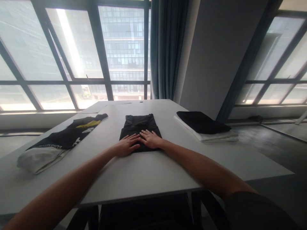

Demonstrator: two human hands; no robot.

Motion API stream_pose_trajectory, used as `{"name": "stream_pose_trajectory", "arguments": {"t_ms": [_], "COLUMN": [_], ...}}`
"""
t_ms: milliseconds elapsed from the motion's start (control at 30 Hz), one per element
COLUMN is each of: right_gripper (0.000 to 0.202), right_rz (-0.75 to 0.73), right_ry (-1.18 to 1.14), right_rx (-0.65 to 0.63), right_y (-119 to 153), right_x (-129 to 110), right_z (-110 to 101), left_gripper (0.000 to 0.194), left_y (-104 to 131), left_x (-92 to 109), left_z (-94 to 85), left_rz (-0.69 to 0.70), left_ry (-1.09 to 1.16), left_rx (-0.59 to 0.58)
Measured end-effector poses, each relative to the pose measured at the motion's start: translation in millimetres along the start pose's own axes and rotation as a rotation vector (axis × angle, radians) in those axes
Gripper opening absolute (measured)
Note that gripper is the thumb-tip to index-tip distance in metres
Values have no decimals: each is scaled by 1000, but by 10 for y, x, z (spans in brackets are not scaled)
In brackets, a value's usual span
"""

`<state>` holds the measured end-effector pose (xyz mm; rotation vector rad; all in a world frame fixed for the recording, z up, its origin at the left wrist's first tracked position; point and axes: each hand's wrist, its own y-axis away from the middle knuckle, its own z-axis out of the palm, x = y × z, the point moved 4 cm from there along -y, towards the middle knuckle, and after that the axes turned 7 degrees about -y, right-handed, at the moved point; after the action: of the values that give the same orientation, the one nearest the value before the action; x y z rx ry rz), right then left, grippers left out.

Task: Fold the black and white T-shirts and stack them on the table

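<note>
A black garment (140, 123), folded into a narrow flat shape, lies in the middle of the white table (144, 172). Both palms rest on its nearer part, fingers stretched out. My left hand (127, 145) covers its near left area, and my right hand (150, 139) lies just to the right, the fingertips of the two hands almost meeting. Neither hand grips the cloth. Part of the fabric under the hands is hidden.
On the left lies a loosely laid black garment (72, 131) with yellow and white markings and a grey-white part. A folded black cloth (202, 122) sits on folded white cloth (216, 137) at right. Papers (92, 108) lie at the far left edge, before windows and a curtain (165, 48).
</note>
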<state>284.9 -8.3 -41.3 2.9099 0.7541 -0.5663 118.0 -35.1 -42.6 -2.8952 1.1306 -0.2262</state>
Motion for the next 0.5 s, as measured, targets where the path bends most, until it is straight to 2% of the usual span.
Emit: {"name": "stream_pose_trajectory", "arguments": {"t_ms": [133,233,367,500], "right_gripper": [65,62,56,49], "right_rz": [49,94,179,162], "right_ry": [26,40,38,60], "right_rx": [-5,17,81,166], "right_y": [-123,-185,-160,-60], "right_x": [254,487,779,1025], "right_z": [-80,-184,-297,-445], "left_gripper": [69,68,59,53], "left_y": [-31,-28,54,196], "left_x": [-332,-555,-833,-1016], "left_z": [-9,-28,-104,-195], "left_rz": [-155,-228,-246,-224], "left_ry": [-52,-55,-13,38], "left_rx": [-8,-7,87,155]}}
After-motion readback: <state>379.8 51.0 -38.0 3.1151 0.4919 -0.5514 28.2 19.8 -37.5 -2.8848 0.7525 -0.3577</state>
